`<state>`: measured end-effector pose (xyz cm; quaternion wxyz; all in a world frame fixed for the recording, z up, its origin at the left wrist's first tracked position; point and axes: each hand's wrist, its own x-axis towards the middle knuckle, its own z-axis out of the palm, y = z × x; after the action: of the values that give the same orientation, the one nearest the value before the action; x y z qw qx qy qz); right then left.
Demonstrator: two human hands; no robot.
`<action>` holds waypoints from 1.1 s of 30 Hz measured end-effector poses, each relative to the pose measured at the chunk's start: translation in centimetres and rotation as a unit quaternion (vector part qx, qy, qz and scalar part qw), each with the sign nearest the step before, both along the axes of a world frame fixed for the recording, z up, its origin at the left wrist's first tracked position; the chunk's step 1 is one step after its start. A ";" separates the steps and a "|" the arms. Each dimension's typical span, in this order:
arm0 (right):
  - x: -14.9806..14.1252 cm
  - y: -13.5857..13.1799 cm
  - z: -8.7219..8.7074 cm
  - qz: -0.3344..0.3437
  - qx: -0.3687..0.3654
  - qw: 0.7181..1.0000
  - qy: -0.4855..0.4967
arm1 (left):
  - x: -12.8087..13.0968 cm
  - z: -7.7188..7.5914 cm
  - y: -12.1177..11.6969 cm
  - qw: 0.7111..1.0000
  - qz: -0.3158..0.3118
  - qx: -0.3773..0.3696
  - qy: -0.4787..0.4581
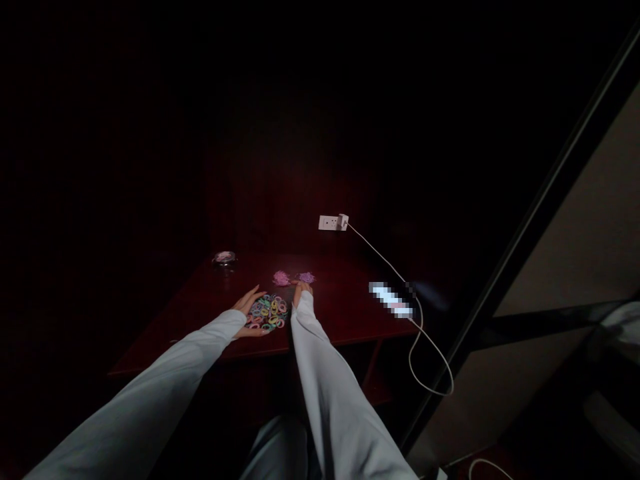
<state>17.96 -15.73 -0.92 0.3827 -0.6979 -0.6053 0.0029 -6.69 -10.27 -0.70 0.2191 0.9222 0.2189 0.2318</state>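
We see a heap of multicoloured bands on the dark red counter, toward its near edge, left of the right hand.

Our left hand cups the heap's left side: fingers spread from the thumb, fingers along the far side, thumb along the near side.

Our right hand sits just right of the heap, reaching far, by the purple pile. We can't tell if its fingers touch that pile, or if they are pressed together or pinching anything; too small and dark. Pink pile is left of the purple one, both on the far side of the bands.

We have a round container at the counter's far left, pink stuff inside. Lit, pixelated phone on the right, white cable looping off the right side and running up to the plug in the wall socket. Both our arms are in pale long sleeves.
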 end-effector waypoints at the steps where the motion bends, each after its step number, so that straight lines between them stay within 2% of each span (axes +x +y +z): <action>1: 0.9 -0.1 0.2 -0.055 -0.003 0.998 0.009 | 0.3 -0.7 0.2 1.000 0.007 0.000 -0.012; 3: 2.4 -0.3 0.5 -0.184 -0.012 0.983 0.017 | 1.0 -1.9 0.8 1.000 0.004 -0.007 -0.029; 5: 3.4 -0.2 0.7 -0.235 -0.017 0.972 -0.020 | 1.5 -2.7 1.4 0.999 -0.008 -0.012 -0.040; 11: 4.9 2.2 1.1 -0.158 -0.046 0.973 -0.164 | 2.2 -3.1 2.4 0.998 -0.032 0.019 -0.042; 18: 5.2 4.1 2.1 -0.127 -0.127 0.956 -0.231 | 2.7 -2.8 2.1 0.998 -0.013 0.046 -0.050; 22: 5.1 4.2 2.1 -0.122 -0.144 0.950 -0.248 | 2.7 -2.4 2.0 0.997 -0.007 0.057 -0.042; 27: 4.9 3.9 2.1 -0.147 -0.138 0.950 -0.237 | 2.5 -2.1 2.1 0.997 -0.001 0.071 -0.042; 33: 3.9 1.4 2.3 -0.158 -0.085 0.965 -0.193 | 2.3 -1.7 1.9 0.994 0.022 0.089 -0.058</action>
<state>21.85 -14.38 1.40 0.1935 -0.8017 -0.5476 -0.1412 -4.39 -8.34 -2.36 0.1435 0.9179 0.2043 0.3084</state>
